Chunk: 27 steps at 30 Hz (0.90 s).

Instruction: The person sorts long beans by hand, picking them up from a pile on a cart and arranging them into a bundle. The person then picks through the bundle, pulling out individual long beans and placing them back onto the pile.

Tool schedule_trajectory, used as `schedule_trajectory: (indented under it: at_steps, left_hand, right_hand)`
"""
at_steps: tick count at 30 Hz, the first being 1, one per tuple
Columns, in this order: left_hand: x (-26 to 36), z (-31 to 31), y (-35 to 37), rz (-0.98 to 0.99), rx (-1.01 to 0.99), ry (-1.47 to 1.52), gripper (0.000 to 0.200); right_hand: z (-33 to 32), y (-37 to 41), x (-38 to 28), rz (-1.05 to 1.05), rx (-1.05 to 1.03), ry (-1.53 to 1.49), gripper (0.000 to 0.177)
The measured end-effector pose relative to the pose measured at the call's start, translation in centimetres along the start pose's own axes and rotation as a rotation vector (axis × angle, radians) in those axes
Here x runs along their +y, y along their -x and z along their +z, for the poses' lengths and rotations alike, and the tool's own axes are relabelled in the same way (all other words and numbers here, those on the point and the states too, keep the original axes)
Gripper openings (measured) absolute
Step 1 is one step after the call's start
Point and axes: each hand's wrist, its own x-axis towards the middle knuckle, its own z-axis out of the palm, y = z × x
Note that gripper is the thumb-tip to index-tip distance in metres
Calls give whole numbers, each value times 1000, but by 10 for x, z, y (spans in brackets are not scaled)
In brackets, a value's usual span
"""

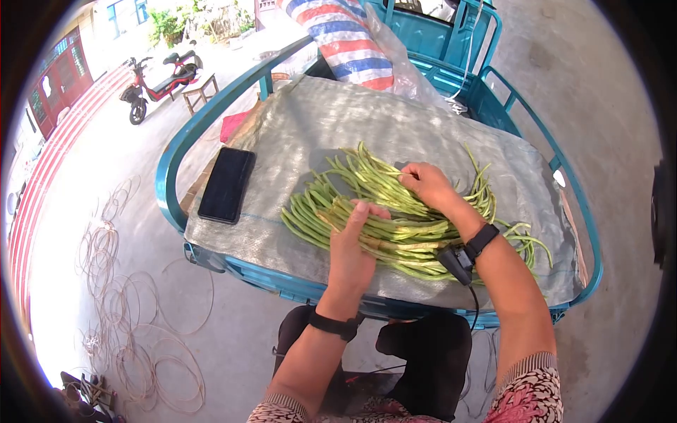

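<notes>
- Patterned sleeves (529, 395) reach toward long beans (416, 231) on the grey sheet (303, 127).
- Left hand (355, 247) holds one bunch; right hand (429, 185) pinches several strands.
- Pulling crossed strands could tangle or snap them.

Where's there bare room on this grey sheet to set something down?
The widest bare patch of the grey sheet lies between the striped bag and the long green beans. A smaller one separates the phone from the beans. It's crowded where the beans spread, with your left hand and right hand among them.
</notes>
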Motion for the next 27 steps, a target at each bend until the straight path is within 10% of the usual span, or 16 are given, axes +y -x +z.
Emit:
schedule_trajectory:
  at_steps: [13,27]
  left_hand:
    - [13,15,4,-52,52,10,35]
    - [4,4,0,-32,-6,41,46]
  right_hand:
    - [-20,77,-40,-231,502,-559,28]
    - [-20,118,-62,-335,378,-585,30]
